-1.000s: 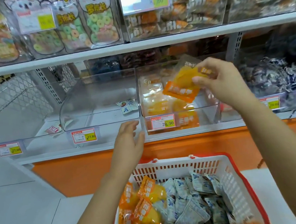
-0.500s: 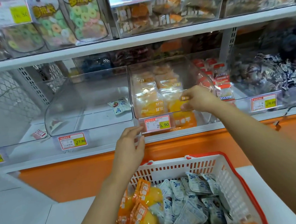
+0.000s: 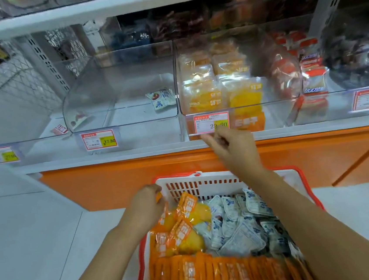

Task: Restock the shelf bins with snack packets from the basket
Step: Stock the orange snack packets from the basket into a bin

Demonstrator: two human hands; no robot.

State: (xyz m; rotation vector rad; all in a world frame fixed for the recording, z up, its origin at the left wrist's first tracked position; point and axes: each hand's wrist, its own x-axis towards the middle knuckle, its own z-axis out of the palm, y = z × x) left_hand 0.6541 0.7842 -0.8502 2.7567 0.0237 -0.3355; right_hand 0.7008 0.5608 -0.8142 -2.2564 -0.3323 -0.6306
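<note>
- Two sorts of snack packet in the basket (image 3: pixel 206 184), low in the near middle of the view, in front of and below the shelf (image 3: pixel 112 155): orange packets (image 3: pixel 215 273) across the near and left parts, white-and-blue packets (image 3: pixel 240 225) toward the right
- At the basket's far left corner, left hand (image 3: pixel 145 209), grip clamped on the top edge of one of the orange packets
- Above the basket's far wall, right hand (image 3: pixel 232 148), blurred, grip loose, fingers half curled, nothing in it, just in front of the 29.90 price tag (image 3: pixel 211 123)
- Behind that tag, clear bin (image 3: pixel 275 103) on the shelf, partly filled with stocked packets (image 3: pixel 245 97) in orange and yellow, in rows
- Just left of it, second clear bin (image 3: pixel 132 134) with a 17.80 tag (image 3: pixel 99 139) on its front and a single loose packet (image 3: pixel 162 99), white and blue, flat near its right wall
- Right of the first bin, red-and-white packs (image 3: pixel 311 76), then dark wrapped sweets (image 3: pixel 357 57) at the far right
- Under the shelf edge, orange base panel (image 3: pixel 115 181); pale tiled floor (image 3: pixel 28 224) off to the left
</note>
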